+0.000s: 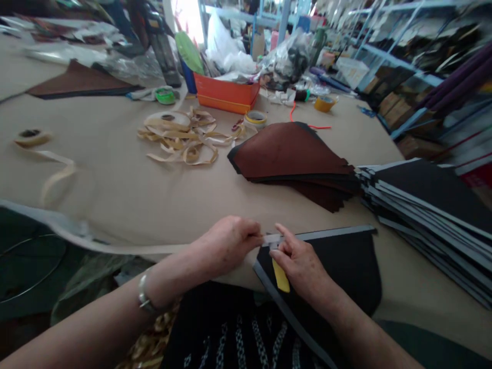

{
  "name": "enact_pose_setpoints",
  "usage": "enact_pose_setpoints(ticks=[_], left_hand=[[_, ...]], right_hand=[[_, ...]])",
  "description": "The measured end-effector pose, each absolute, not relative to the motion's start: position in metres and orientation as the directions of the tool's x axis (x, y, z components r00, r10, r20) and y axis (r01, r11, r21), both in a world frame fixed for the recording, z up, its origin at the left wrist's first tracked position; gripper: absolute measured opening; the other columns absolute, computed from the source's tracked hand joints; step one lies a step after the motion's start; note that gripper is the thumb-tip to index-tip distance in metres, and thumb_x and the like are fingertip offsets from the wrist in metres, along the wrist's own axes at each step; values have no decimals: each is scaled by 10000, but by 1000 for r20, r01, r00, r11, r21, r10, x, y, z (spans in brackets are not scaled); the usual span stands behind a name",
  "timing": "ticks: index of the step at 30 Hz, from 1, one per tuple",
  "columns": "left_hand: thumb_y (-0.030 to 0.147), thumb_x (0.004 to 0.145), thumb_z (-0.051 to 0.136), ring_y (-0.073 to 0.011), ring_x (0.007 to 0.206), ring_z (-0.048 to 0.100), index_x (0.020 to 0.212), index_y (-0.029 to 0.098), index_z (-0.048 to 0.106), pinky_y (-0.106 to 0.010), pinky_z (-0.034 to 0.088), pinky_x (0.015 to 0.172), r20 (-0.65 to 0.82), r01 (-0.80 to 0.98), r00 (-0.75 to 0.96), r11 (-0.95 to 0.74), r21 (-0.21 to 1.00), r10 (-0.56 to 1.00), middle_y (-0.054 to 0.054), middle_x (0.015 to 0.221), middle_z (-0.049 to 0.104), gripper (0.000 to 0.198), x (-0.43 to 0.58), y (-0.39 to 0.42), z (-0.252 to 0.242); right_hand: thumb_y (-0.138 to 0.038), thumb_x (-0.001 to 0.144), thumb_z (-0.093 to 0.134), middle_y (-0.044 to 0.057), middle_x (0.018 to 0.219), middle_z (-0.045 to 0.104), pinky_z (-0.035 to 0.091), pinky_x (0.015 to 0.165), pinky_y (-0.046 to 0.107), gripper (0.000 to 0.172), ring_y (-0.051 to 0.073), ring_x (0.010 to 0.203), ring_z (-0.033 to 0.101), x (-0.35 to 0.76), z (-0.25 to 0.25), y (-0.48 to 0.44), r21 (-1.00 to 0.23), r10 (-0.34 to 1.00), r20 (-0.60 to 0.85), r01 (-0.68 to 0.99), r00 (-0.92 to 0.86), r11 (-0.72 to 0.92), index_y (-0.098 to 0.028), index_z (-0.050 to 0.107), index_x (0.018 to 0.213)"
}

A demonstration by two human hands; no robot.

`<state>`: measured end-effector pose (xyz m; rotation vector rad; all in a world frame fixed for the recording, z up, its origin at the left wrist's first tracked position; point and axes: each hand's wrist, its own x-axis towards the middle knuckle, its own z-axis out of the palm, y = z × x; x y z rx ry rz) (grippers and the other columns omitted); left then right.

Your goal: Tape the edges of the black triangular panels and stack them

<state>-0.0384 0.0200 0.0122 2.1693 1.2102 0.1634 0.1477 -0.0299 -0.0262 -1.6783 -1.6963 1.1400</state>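
Observation:
My left hand (232, 243) pinches the end of a pale tape strip (273, 238) at the upper left corner of a black panel (346, 271). The panel lies at the table's near edge and has grey bands along its top and left edges. My right hand (302, 261) rests over that corner with its index finger stretched along the tape. Curled against its palm is a yellow-handled tool (281, 277); its working end is hidden by the fingers. Beyond my hands lies a stack of brown and black panels (295, 148).
More grey-edged black panels (430, 205) are piled at the right. Tangled tape (192, 141) and a tape roll (33, 136) lie on the table (115, 189). Farther back stand an orange box (227, 93), a yellow tape roll (325, 104) and plastic bags (226, 46).

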Motion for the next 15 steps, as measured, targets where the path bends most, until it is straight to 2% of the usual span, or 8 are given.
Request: enact_pose_setpoints(ticks=[2, 4, 6, 8, 9, 12, 15], left_hand=[[389, 851, 460, -87, 523, 409, 640, 167, 595, -212, 307, 512, -176, 734, 519, -331, 593, 837, 28, 542, 500, 334, -50, 27, 1], [413, 851, 442, -95, 572, 457, 646, 171, 586, -215, 358, 563, -66, 682, 504, -350, 642, 861, 15, 600, 529, 349, -60, 34, -12], [420, 838, 448, -109, 701, 538, 683, 177, 611, -219, 413, 659, 20, 606, 492, -359, 710, 870, -16, 768, 610, 331, -66, 40, -23], [442, 802, 476, -124, 811, 583, 689, 183, 633, -229, 442, 733, 40, 552, 433, -300, 778, 900, -31, 930, 653, 324, -66, 42, -30], [457, 779, 494, -128, 814, 594, 685, 187, 640, -232, 453, 736, 39, 537, 388, -260, 802, 921, -25, 945, 667, 321, -66, 42, -32], [484, 741, 536, -112, 669, 585, 742, 228, 657, -218, 458, 635, 44, 541, 263, -185, 821, 964, 35, 772, 682, 283, -63, 40, -41], [473, 773, 535, -108, 632, 580, 820, 289, 653, -210, 456, 595, 114, 587, 244, -240, 773, 963, 86, 713, 663, 224, -67, 40, -58]], right_hand=[[-301, 794, 584, -39, 622, 537, 391, 579, 244, 395, 119, 571, 505, 180, -19, -37, -894, 963, -264, 388, -51, -224, -150, 575, 1159], [-375, 784, 621, -19, 679, 573, 407, 587, 235, 256, 117, 609, 530, 221, -14, -52, -928, 952, -303, 210, 52, -307, -170, 603, 936], [-441, 785, 630, -6, 743, 611, 427, 605, 243, 265, 128, 650, 563, 263, -13, -76, -939, 926, -330, 37, 185, -342, -193, 548, 829], [-481, 794, 617, -28, 693, 588, 411, 561, 235, 288, 115, 583, 536, 295, -18, -105, -931, 880, -365, -90, 305, -355, -214, 511, 819], [-487, 794, 618, -46, 643, 549, 383, 526, 222, 289, 99, 529, 491, 305, -22, -121, -919, 853, -393, -124, 345, -373, -219, 513, 826], [-489, 747, 669, -76, 545, 394, 289, 477, 207, 318, 73, 468, 342, 313, -42, -160, -861, 768, -491, -95, 411, -500, -199, 592, 856], [-540, 676, 695, -70, 528, 328, 267, 479, 226, 424, 92, 482, 329, 295, -65, -178, -804, 709, -564, -83, 423, -589, -184, 650, 902]])
